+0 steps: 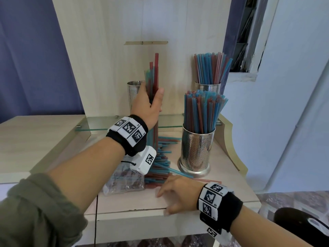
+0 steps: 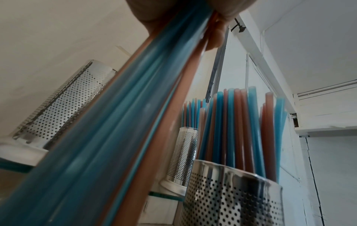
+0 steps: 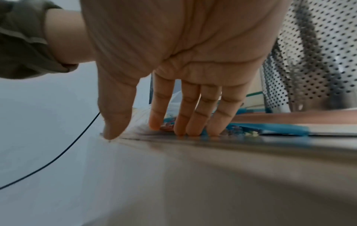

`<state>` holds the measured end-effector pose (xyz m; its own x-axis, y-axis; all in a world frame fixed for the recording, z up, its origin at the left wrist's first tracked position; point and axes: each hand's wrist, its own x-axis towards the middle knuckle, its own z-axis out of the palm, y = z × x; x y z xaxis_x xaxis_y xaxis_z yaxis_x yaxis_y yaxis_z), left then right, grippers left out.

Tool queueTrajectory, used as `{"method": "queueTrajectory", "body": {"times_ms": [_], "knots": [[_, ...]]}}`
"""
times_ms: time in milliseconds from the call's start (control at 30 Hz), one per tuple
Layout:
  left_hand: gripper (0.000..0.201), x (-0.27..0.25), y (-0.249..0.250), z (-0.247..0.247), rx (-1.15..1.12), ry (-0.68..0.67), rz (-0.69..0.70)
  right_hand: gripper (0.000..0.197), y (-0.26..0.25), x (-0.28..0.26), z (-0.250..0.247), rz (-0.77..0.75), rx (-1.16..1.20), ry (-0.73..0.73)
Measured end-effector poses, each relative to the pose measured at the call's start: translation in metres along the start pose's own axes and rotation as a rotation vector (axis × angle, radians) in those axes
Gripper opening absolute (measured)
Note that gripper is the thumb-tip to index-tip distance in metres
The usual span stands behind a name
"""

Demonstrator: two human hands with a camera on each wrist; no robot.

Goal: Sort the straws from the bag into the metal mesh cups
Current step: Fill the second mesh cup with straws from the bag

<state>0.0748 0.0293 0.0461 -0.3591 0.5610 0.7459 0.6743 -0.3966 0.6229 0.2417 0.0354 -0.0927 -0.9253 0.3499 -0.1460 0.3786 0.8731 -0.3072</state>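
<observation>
My left hand [image 1: 151,102] grips an upright bundle of blue and red straws [image 1: 153,75] just right of an empty mesh cup [image 1: 133,93] on the glass shelf; the same bundle [image 2: 119,122] fills the left wrist view. A front mesh cup [image 1: 196,150] and a back mesh cup [image 1: 207,87] are both packed with straws. Loose straws [image 1: 160,163] lie in a heap on the tabletop beside a clear plastic bag [image 1: 122,180]. My right hand [image 1: 175,193] rests flat on the table's front edge, its straight fingertips [image 3: 193,128] touching the ends of the heap.
The glass shelf [image 1: 99,123] spans the back, against a wooden panel [image 1: 124,32]. A thin black cable [image 3: 58,156] hangs down the table's front. A dark rounded object [image 1: 300,223] sits at the lower right. A white wall stands to the right.
</observation>
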Motion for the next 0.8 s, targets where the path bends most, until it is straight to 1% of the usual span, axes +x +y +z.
{"method": "queueTrajectory", "body": {"times_ms": [67, 133, 233, 300, 367, 433, 533, 600, 633, 700, 733, 767, 800], "knots": [[0.022, 0.000, 0.004, -0.002, -0.039, 0.022, 0.001, 0.043, 0.004, -0.002, -0.006, 0.026, 0.069, 0.080], [0.020, 0.002, 0.009, -0.005, -0.086, 0.045, 0.001, 0.039, 0.007, -0.003, -0.017, 0.058, 0.130, 0.262], [0.018, 0.004, 0.019, -0.008, -0.130, 0.075, 0.027, 0.050, 0.005, 0.001, -0.045, 0.071, 0.290, 0.562], [0.019, 0.004, 0.027, -0.009, -0.154, 0.073, 0.041, 0.061, -0.002, 0.006, -0.067, 0.072, 0.395, 0.677], [0.023, 0.002, 0.034, -0.009, -0.190, 0.048, 0.055, 0.067, -0.010, 0.011, -0.086, 0.056, 0.488, 0.718], [0.030, 0.000, 0.040, -0.008, -0.226, 0.012, 0.080, 0.062, -0.018, 0.017, -0.100, 0.034, 0.515, 0.735], [0.047, -0.003, 0.048, -0.009, -0.259, -0.037, 0.110, 0.038, -0.030, 0.025, -0.111, -0.015, 0.494, 0.758], [0.047, -0.006, 0.054, -0.011, -0.257, -0.066, 0.125, 0.020, -0.036, 0.027, -0.113, -0.076, 0.572, 0.783], [0.045, -0.007, 0.057, -0.013, -0.248, -0.088, 0.124, 0.016, -0.037, 0.026, -0.113, -0.099, 0.624, 0.795], [0.043, -0.006, 0.061, -0.017, -0.205, -0.158, 0.111, 0.023, -0.038, 0.025, -0.110, -0.115, 0.678, 0.819], [0.042, -0.006, 0.061, -0.019, -0.203, -0.203, 0.104, 0.023, -0.037, 0.024, -0.108, -0.110, 0.690, 0.834], [0.046, -0.006, 0.060, -0.022, -0.239, -0.254, 0.087, 0.021, -0.036, 0.022, -0.105, -0.104, 0.704, 0.850], [0.055, -0.007, 0.057, -0.025, -0.292, -0.301, 0.065, 0.018, -0.032, 0.019, -0.101, -0.101, 0.714, 0.869]]}}
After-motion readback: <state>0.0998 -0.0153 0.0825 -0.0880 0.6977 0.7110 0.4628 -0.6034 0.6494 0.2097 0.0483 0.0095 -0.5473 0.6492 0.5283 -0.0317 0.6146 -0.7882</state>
